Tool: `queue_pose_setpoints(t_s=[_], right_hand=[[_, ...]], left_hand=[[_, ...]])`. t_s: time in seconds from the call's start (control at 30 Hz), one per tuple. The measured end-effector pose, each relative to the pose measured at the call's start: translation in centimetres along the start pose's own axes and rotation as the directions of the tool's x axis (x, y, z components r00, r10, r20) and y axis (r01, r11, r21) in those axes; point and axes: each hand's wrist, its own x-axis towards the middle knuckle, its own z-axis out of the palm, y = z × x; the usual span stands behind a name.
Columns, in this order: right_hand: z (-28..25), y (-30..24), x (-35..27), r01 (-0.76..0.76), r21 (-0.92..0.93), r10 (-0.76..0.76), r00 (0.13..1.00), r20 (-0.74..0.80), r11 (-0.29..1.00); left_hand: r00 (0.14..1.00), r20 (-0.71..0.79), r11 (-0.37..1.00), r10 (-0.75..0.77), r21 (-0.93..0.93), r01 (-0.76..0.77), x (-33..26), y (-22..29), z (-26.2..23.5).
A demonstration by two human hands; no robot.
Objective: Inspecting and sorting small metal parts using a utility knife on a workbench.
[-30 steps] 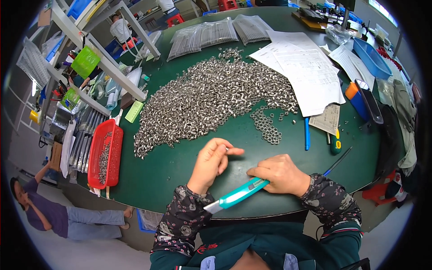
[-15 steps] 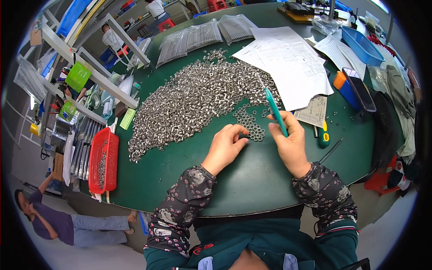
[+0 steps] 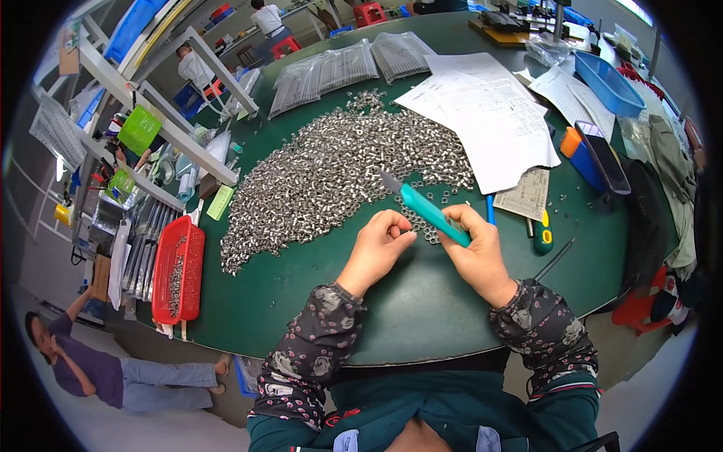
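In my right hand (image 3: 482,260) is a teal utility knife (image 3: 434,215), its grey blade pointing up and left toward the metal parts. My left hand (image 3: 373,250) is beside it, thumb and forefinger pinched together; whatever lies between the fingertips is too small and dark to name. Just beyond both hands lies a loose cluster of small metal rings (image 3: 431,232), partly hidden by the knife and right hand. Behind that spreads a large heap of small shiny metal ring-like parts (image 3: 324,173).
A red basket (image 3: 197,260) with metal parts stands at the left. Bagged metal rods (image 3: 343,66) lie at the back. Papers (image 3: 501,124), a blue pen (image 3: 491,209), a green-yellow screwdriver (image 3: 543,235), a phone (image 3: 606,162) and a blue tray (image 3: 602,83) occupy the right.
The knife has swung from steep to slanting, its blade now farther left and nearer my left hand. My right hand has turned with it; the left fingers have drawn closer together.
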Motion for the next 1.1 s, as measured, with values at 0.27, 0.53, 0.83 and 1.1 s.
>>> queue_pose_setpoints(t_s=[0.27, 0.53, 0.83, 1.1], right_hand=[[0.6, -0.4, -0.7, 0.094, -0.208, -0.033, 0.959, 0.281, 0.974], [1.6, -0.4, -1.3, -0.012, -0.207, 0.106, 0.888, 0.447, 0.978], [1.7, -0.3, -1.1, -0.07, -0.216, 0.174, 0.843, 0.508, 0.974], [1.7, -0.5, -1.3, 0.061, -0.331, 0.1, 0.888, 0.448, 0.942]], left_hand=[[0.978, 0.123, 0.324, -0.166, -0.93, 0.172, -5.0, -2.8, -6.3], [0.989, 0.05, 0.222, -0.137, -0.972, 0.08, -5.4, -5.0, -6.8], [0.993, 0.058, 0.304, -0.099, -0.949, 0.086, -5.3, -5.4, -6.8], [0.988, 0.051, 0.385, -0.147, -0.917, 0.105, -5.3, -5.5, -6.7]])
